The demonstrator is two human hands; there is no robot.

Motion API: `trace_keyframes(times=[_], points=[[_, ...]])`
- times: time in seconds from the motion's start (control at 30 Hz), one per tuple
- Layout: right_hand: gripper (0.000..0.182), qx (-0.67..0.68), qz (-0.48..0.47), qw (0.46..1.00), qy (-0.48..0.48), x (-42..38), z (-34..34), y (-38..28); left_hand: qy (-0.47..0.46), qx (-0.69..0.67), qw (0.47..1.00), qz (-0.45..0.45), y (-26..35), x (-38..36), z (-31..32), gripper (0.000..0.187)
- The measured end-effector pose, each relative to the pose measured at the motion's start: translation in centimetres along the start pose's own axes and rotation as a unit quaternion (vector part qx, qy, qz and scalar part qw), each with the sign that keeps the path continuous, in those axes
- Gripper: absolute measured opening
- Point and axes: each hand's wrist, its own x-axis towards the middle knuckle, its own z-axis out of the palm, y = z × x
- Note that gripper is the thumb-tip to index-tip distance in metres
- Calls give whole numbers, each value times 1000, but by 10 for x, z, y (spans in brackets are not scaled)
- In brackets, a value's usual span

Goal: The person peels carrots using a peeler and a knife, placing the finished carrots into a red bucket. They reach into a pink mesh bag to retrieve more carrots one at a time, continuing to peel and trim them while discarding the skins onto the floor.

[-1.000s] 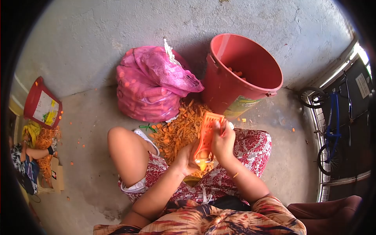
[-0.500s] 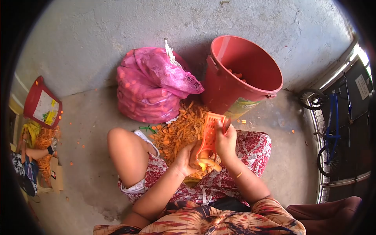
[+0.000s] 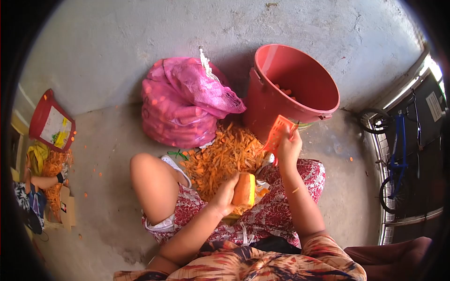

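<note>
My left hand [image 3: 225,196] is closed around a thick orange chunk [image 3: 243,189] with a bright yellow side, held over my lap. Raised to the right, my right hand [image 3: 289,147] grips a flat orange plastic tool with holes [image 3: 276,133]; a thin dark piece sticks up by its fingers. The tool and the chunk are apart. Between my legs lies a heap of orange peelings [image 3: 220,164], partly behind my left hand.
A pink mesh sack [image 3: 180,103] full of carrots stands against the wall. Beside it is a big red bucket [image 3: 253,103] with some orange pieces inside. On the far left another person's arm [image 3: 44,181] shows near peelings and a red tub [image 3: 40,119]. A blue bicycle [image 3: 398,154] stands at right.
My right hand has moved up and right with the orange tool, away from the chunk. The left hand now shows the chunk's yellow side; the strip hanging there earlier is gone.
</note>
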Motion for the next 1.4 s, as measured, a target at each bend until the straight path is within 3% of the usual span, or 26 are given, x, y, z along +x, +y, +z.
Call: trace_keyframes(times=[0.1, 0.17, 0.2, 0.3, 0.43, 0.63, 0.7, 0.73, 0.77, 0.83, 0.87, 0.9, 0.93, 1.0, 1.1, 1.13, 1.23, 1.27, 1.4], points=[[18, 65, 44, 995, -69, -35, 1, -45, -105, -68, 992, -27, 12, 0, -1, 40], [16, 117, 54, 985, -116, -53, 5, -50, -95, -97, 990, -32, 12, 6, -4, 37], [14, 65, 3, 991, -117, -61, 6, -56, -113, -116, 986, -36, 12, 9, -6, 37], [18, 5, -30, 987, -159, -75, 11, -43, -135, -143, 980, -19, 12, 6, 1, 35], [17, 48, 25, 984, -169, -74, 14, -43, -142, -153, 978, 0, 11, 8, -2, 35], [21, 72, 84, 977, -182, -64, 20, -49, -89, -86, 992, 21, 23, 8, 2, 33], [21, 65, 81, 978, -181, -61, 22, -43, -18, -87, 995, 35, 25, 3, 9, 31], [18, 113, 147, 969, -161, -58, 22, -46, 16, -89, 995, 42, 26, 2, 12, 30], [16, 160, 212, 954, -140, -56, 21, -48, -58, -110, 992, 31, 24, 4, 3, 30], [16, 231, 181, 952, -92, -50, 27, -41, -204, -150, 967, 11, 19, 4, -11, 29], [16, 192, 153, 963, -112, -55, 27, -41, -60, -71, 996, 10, 9, -1, -12, 31], [16, 152, 127, 972, -130, -62, 27, -50, -78, -69, 995, 8, 11, 1, -11, 32], [17, 215, 145, 956, -139, -63, 29, -47, -96, -67, 993, 6, 14, 2, -11, 34], [16, 191, 172, 949, -180, -61, 28, -33, -152, -115, 981, 19, 18, 2, -15, 37], [16, 238, 196, 926, -218, -59, 26, -25, -147, -96, 984, 16, 23, 4, -24, 37], [16, 267, 200, 918, -215, -58, 26, -28, -129, -108, 986, -5, 24, 6, -25, 51], [16, 278, 189, 918, -209, -52, 22, -26, -122, -176, 977, -22, 27, 6, -27, 41], [16, 273, 188, 920, -209, -50, 20, -25, -174, -149, 973, -10, 28, 5, -22, 34], [17, 250, 161, 940, -169, -48, 21, -20, -85, -134, 987, 4, 21, 11, -17, 37]])
